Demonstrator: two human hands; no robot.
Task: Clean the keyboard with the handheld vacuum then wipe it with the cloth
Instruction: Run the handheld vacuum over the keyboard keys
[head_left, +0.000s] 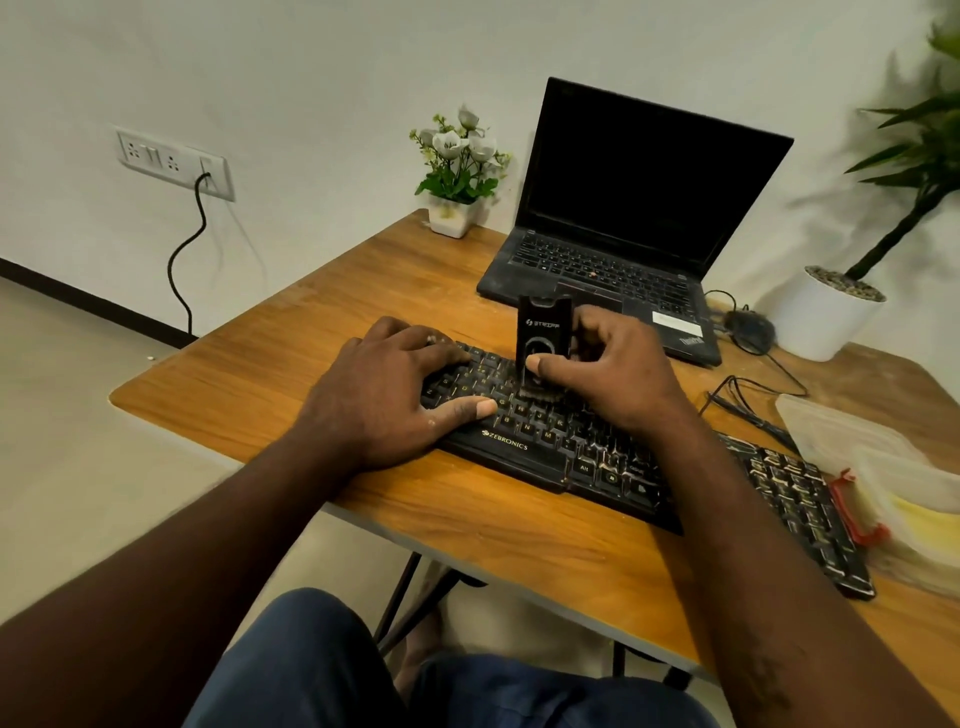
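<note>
Currently, the black Zebronics keyboard lies diagonally on the wooden table, its left end farther from the person and its right end reaching toward the table's near right edge. The left hand rests flat on the keyboard's left end, fingers extended over the upper key rows and thumb lying on the lower rows; it holds nothing. The right hand grips the handheld vacuum, a small black unit held upright, with the thumb across its front face and the remaining fingers wrapped behind it. The vacuum's brush nozzle is in contact with the keys near the middle of the keyboard, just right of the left hand. At the table's right edge, a clear plastic container with a red clip sits beside the keyboard's right end; yellow material shows next to it, and it cannot be confirmed as the cloth. Behind the keyboard stands an open ThinkPad laptop with a dark screen. A small white flower pot stands to the laptop's left, a mouse and a large white planter to its right.
</note>
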